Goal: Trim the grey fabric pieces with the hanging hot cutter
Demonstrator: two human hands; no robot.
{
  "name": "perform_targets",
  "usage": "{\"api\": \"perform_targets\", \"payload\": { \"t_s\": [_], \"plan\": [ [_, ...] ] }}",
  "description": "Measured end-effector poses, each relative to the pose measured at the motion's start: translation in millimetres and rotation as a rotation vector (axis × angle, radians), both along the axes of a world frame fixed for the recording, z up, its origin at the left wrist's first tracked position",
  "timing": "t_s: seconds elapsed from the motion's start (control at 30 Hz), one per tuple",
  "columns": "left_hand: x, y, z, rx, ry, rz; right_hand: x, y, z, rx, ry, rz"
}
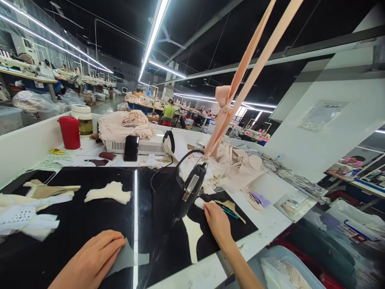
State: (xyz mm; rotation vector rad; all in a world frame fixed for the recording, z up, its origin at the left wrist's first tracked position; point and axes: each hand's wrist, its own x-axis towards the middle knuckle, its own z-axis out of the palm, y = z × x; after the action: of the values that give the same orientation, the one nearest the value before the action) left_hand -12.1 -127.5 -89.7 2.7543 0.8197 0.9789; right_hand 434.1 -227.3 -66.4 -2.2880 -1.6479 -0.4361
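Low at the left, my left hand is closed at the edge of a thin grey fabric piece, its fingers pressed together. My right hand has its fingertips closed on a small white piece, partly hidden by the hand. Beside that hand a cream shaped piece lies on the black mat. Between my hands a black handheld electric tool hangs tip down from a pink fabric strap. Teal-handled snips lie just right of my right hand, beside a tan piece.
White and cream pieces and another cream piece lie on the mat's left. Behind are a red cup, a jar, a phone and a vented white box. Pink scraps pile at the right.
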Motion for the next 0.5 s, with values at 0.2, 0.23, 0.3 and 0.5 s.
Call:
{"api": "perform_targets", "payload": {
  "t_s": [0.2, 0.23, 0.3, 0.5],
  "plan": [
    [-1, -1, 1.2, -0.042, -0.005, -0.017, 1, -1, 2.9, -0.055, 0.049, -0.056],
    [-1, -1, 1.1, -0.046, -0.006, -0.015, 0, -2, 4.1, -0.065, 0.062, -0.063],
    [0, -1, 1.6, -0.044, -0.010, -0.012, -2, -2, 7.0, -0.086, 0.090, -0.076],
    [3, -2, 9.4, 0.020, -0.050, -0.022, -4, -2, 15.8, -0.125, 0.181, -0.127]
  ]
}}
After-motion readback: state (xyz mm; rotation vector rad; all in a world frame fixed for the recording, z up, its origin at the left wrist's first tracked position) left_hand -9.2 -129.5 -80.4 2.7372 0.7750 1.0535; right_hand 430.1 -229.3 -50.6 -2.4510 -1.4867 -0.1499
